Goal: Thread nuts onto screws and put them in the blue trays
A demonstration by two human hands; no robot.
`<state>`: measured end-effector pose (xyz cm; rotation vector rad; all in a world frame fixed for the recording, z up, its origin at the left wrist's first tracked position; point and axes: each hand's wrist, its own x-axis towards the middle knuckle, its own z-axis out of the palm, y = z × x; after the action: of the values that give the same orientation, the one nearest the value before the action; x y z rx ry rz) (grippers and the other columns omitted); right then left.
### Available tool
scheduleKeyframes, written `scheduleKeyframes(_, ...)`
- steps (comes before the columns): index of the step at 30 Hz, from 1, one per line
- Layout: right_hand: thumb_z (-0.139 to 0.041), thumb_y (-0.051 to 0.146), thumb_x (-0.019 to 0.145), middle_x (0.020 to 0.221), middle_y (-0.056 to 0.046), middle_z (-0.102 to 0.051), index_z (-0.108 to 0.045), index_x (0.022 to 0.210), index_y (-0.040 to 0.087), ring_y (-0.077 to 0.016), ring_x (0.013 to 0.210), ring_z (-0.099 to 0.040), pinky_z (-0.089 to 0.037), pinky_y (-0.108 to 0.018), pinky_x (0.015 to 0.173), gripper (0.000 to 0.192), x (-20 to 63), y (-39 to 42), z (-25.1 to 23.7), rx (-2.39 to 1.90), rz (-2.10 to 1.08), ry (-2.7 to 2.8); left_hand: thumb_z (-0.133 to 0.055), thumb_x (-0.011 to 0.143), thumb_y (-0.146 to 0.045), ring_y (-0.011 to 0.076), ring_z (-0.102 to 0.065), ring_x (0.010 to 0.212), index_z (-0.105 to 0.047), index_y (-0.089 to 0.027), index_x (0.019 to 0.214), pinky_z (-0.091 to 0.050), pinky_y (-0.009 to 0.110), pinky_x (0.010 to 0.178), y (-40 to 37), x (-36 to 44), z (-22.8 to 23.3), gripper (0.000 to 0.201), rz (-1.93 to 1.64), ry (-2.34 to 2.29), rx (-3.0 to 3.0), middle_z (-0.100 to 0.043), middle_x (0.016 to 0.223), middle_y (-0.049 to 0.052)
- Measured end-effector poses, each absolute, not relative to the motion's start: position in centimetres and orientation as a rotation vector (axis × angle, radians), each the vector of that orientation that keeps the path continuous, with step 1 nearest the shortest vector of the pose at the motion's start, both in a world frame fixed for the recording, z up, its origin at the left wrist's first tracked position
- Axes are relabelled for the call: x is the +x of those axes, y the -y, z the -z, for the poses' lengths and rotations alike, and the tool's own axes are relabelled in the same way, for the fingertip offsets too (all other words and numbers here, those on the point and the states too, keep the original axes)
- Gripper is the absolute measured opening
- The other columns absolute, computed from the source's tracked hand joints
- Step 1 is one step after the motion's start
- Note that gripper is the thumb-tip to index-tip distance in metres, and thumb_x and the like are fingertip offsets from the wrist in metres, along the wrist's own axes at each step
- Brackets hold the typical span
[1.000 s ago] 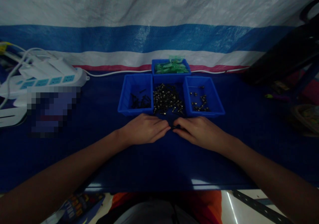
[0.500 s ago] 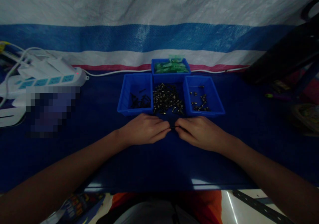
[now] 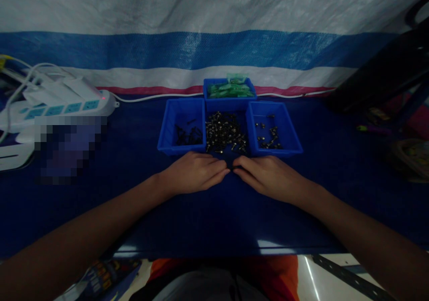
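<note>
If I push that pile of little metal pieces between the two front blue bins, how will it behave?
The pile of metal pieces lies loose and heaped, so it would probably scatter rather than slide as one. The pieces look small and pin-like, so some may roll. The left bin and right bin flank it and would likely stop sideways spread.

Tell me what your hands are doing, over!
Left hand and right hand fingertips meet over a tiny dark part, too small to identify. Blue trays just beyond. Nothing between.
</note>
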<state>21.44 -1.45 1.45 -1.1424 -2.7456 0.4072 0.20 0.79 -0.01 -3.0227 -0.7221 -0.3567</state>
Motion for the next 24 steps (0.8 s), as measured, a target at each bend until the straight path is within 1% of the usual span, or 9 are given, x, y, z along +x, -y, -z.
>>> scheduleKeyframes(6, -0.034, 0.029, 0.091, 0.075, -0.002, -0.062, -0.051, 0.099, 0.017, -0.0134, 0.066, -0.059, -0.039, -0.024, 0.059, 0.022, 21.43, 1.47, -1.38, -1.131, -0.394, 2.752, -0.03, 0.092, -0.031, 0.0103, -0.053, 0.057, -0.051, -0.016, 0.074, -0.04, 0.022, 0.054, -0.79, 0.25, 0.0, 0.031, 0.348, 0.738, -3.023, -0.054, 0.063, -0.001)
scheduleKeyframes(12, -0.041, 0.034, 0.089, 0.079, -0.003, -0.063, -0.047, 0.106, 0.017, -0.013, 0.066, -0.06, -0.04, -0.022, 0.058, 0.025, 21.51, 1.51, -1.39, -1.184, -0.483, 2.691, -0.03, 0.092, -0.029, 0.0106, -0.053, 0.058, -0.05, -0.016, 0.075, -0.041, 0.022, 0.056, -0.81, 0.16, 0.1, 0.03, 0.32, 0.715, -3.016, -0.054, 0.063, -0.001)
scheduleKeyframes(16, -0.039, 0.031, 0.09, 0.075, -0.002, -0.062, -0.049, 0.1, 0.016, -0.0122, 0.063, -0.058, -0.038, -0.022, 0.056, 0.021, 21.51, 1.46, -1.38, -1.162, -0.407, 2.721, -0.029, 0.093, -0.03, 0.0108, -0.053, 0.057, -0.05, -0.016, 0.074, -0.04, 0.022, 0.055, -0.82, 0.18, 0.08, 0.031, 0.328, 0.723, -3.012, -0.054, 0.063, -0.001)
scheduleKeyframes(19, -0.035, 0.03, 0.091, 0.07, -0.001, -0.06, -0.052, 0.094, 0.016, -0.012, 0.06, -0.057, -0.036, -0.023, 0.055, 0.022, 21.47, 1.46, -1.37, -1.128, -0.355, 2.751, -0.029, 0.093, -0.032, 0.0108, -0.054, 0.058, -0.05, -0.016, 0.074, -0.04, 0.022, 0.055, -0.79, 0.23, -0.02, 0.033, 0.327, 0.745, -3.032, -0.055, 0.063, 0.0)
scheduleKeyframes(20, -0.035, 0.03, 0.091, 0.07, -0.001, -0.06, -0.052, 0.093, 0.016, -0.012, 0.06, -0.056, -0.036, -0.023, 0.055, 0.023, 21.45, 1.47, -1.36, -1.12, -0.342, 2.752, -0.029, 0.092, -0.033, 0.0107, -0.054, 0.058, -0.051, -0.016, 0.076, -0.041, 0.022, 0.055, -0.77, 0.24, -0.06, 0.032, 0.332, 0.764, -3.046, -0.055, 0.064, 0.0)
scheduleKeyframes(24, -0.032, 0.03, 0.092, 0.072, -0.002, -0.06, -0.053, 0.092, 0.016, -0.0126, 0.063, -0.057, -0.036, -0.024, 0.057, 0.026, 21.4, 1.47, -1.32, -1.109, -0.331, 2.76, -0.034, 0.091, -0.034, 0.01, -0.057, 0.061, -0.049, -0.015, 0.097, -0.041, 0.02, 0.054, -0.75, 0.18, -0.12, 0.025, 0.42, 0.865, -3.091, -0.059, 0.069, -0.001)
